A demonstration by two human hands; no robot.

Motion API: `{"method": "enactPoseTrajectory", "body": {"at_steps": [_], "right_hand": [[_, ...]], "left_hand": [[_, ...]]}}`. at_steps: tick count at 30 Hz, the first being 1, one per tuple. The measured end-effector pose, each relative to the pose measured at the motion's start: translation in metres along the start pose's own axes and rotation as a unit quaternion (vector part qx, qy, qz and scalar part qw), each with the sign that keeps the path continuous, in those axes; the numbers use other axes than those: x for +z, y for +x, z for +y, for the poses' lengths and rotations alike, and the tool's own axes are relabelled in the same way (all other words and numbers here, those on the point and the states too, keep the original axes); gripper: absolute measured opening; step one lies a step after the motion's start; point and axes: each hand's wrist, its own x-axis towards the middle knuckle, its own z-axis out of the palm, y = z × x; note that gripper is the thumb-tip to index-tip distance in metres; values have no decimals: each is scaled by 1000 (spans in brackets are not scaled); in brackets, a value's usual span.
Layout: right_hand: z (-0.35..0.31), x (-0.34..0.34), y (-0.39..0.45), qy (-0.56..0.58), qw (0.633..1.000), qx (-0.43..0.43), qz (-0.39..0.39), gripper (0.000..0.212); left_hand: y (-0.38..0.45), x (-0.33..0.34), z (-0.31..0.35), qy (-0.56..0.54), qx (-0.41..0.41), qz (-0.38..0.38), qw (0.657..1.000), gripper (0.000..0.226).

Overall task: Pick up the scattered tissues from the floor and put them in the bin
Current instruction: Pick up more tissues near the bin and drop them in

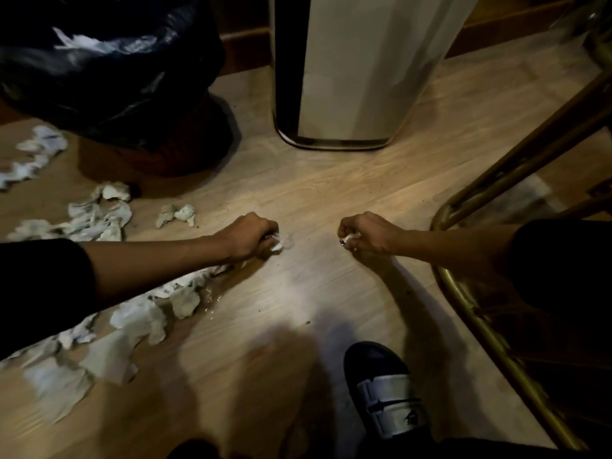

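My left hand (246,236) is closed low over the wooden floor, gripping a crumpled white tissue (280,244) that sticks out past the knuckles. Apart from it to the right, my right hand (367,234) is closed on a small white tissue scrap (348,240). Several crumpled tissues lie scattered on the left: a small wad (177,214), a pile (96,217), a strip under my left forearm (185,298) and larger pieces at lower left (56,382). The bin with a black liner bag (109,71) stands at the upper left; some white tissue shows inside it.
A tall white and black appliance (347,77) stands on the floor behind my hands. A brass-coloured metal frame (490,326) curves along the right side. My shoe (387,392) rests on the floor at the lower middle. More tissues (36,154) lie left of the bin.
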Motion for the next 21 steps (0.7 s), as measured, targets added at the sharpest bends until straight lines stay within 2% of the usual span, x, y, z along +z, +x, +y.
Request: {"method": "enactPoseTrajectory", "body": {"at_steps": [5, 9, 13, 17, 19, 21], "right_hand": [[5, 1, 3, -44, 998, -32, -40, 17], [1, 0, 15, -48, 996, -38, -58, 15], [3, -27, 28, 41, 999, 13, -11, 11], [7, -64, 29, 113, 992, 47, -4, 8], [11, -73, 25, 112, 991, 70, -21, 9], [15, -74, 19, 43, 994, 85, -61, 18]], "left_hand": [[-18, -20, -33, 12, -47, 64, 997, 14], [-29, -28, -47, 15, -76, 79, 994, 19], [-29, -26, -43, 18, -28, 32, 999, 25], [-20, -23, -30, 28, 11, -9, 1000, 25], [-14, -23, -24, 36, 20, -11, 999, 25], [-12, -25, -21, 39, 25, -9, 999, 24]]}}
